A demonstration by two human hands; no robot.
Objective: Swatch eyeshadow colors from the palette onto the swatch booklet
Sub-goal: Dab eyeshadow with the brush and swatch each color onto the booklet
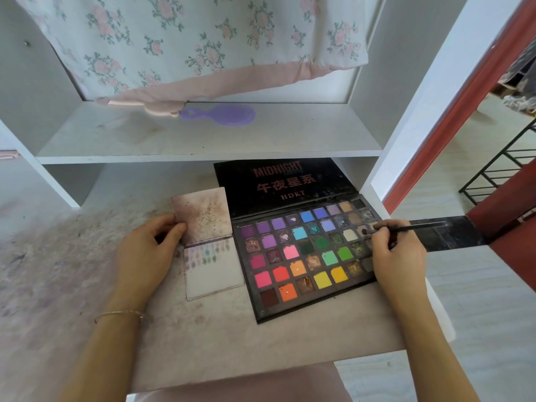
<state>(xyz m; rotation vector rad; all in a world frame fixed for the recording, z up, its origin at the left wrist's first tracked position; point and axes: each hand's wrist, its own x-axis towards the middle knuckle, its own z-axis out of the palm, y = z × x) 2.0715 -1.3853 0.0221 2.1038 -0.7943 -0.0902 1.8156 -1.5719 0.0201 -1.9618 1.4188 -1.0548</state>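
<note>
The eyeshadow palette (307,250) lies open on the stained desk top (203,338), its black lid (284,184) folded back toward twelve o'clock and printed with "MIDNIGHT" and "HDKT". Rows of purple, blue, green, pink, orange and yellow pans fill the tray. At the palette's three o'clock edge the right hand (397,256) pinches a thin dark makeup brush (406,227) between thumb and fingers; the brush tip rests on a brownish pan at the right end of the rows, and the handle points away toward three o'clock.

Just beside the palette, at its nine o'clock side, sits the swatch booklet (211,248), opened flat. Its upper leaf is smudged reddish-brown with glitter specks; the lower white page carries two short rows of small purple, teal and green swatches near its top. The left hand (148,250) holds the booklet's left edge, thumb on the upper leaf, fingers curled beside it. A thin bracelet (121,314) circles that wrist.

On the white shelf (203,140) at twelve o'clock lies a purple hand mirror (226,115), under a floral cloth (203,44).
</note>
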